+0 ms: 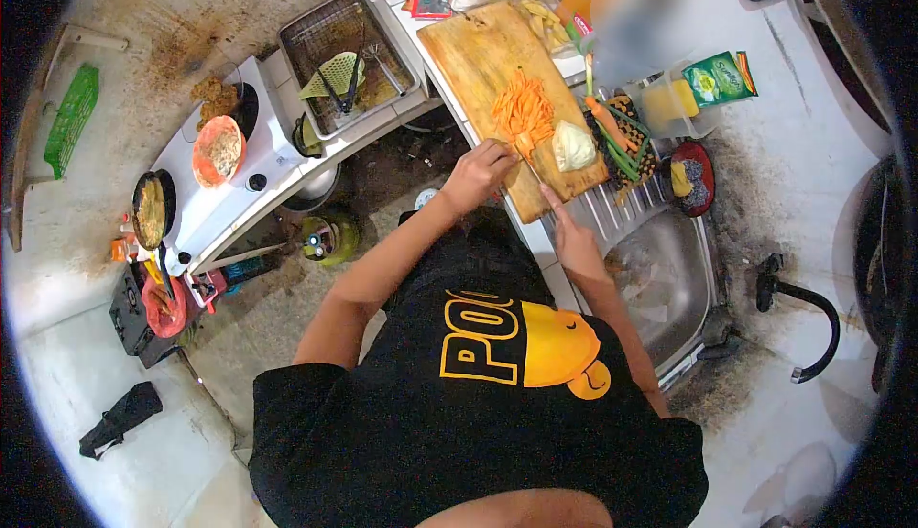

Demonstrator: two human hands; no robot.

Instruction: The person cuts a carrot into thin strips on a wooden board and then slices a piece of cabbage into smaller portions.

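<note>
Just beside sink (660, 275), right hand (572, 237), board edge (532, 213)

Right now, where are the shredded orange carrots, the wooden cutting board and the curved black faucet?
Shredded orange carrots (523, 107), head view: pile's middle.
Wooden cutting board (470, 52), head view: bare surface.
Curved black faucet (835, 324), head view: spout.

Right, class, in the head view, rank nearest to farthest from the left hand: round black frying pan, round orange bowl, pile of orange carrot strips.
1. Carrot strips, on the board ahead of the left hand.
2. Orange bowl, to the left.
3. Frying pan, farthest left.
</note>
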